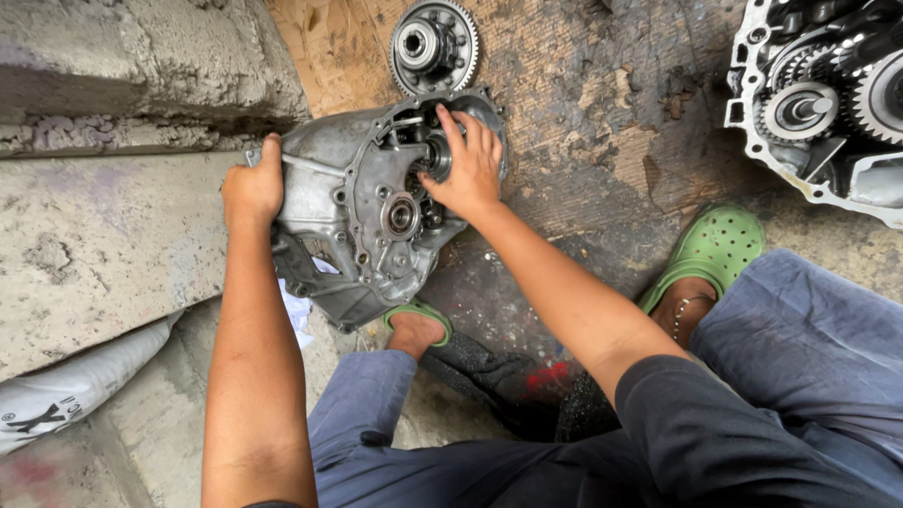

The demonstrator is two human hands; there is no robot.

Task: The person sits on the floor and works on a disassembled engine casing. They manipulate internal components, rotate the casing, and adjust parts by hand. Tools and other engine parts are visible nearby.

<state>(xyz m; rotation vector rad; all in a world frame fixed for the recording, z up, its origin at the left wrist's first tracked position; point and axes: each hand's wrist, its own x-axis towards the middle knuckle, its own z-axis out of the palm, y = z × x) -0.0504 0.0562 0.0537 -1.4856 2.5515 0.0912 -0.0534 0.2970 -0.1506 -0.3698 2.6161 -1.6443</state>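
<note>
The big grey metal case (362, 202) sits on the dirty floor (583, 141) by your feet, leaning on a stone step (103, 235). Your left hand (252, 188) is closed tight on its left edge. Your right hand (467, 167) lies open on its top right part, fingers spread by a round hole. Another case (828, 94) full of gears lies far right. A gear (434, 45) rests just above your case.

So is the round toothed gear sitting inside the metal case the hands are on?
No, the toothed gear lies on the floor just beyond the metal case, outside it.
</note>
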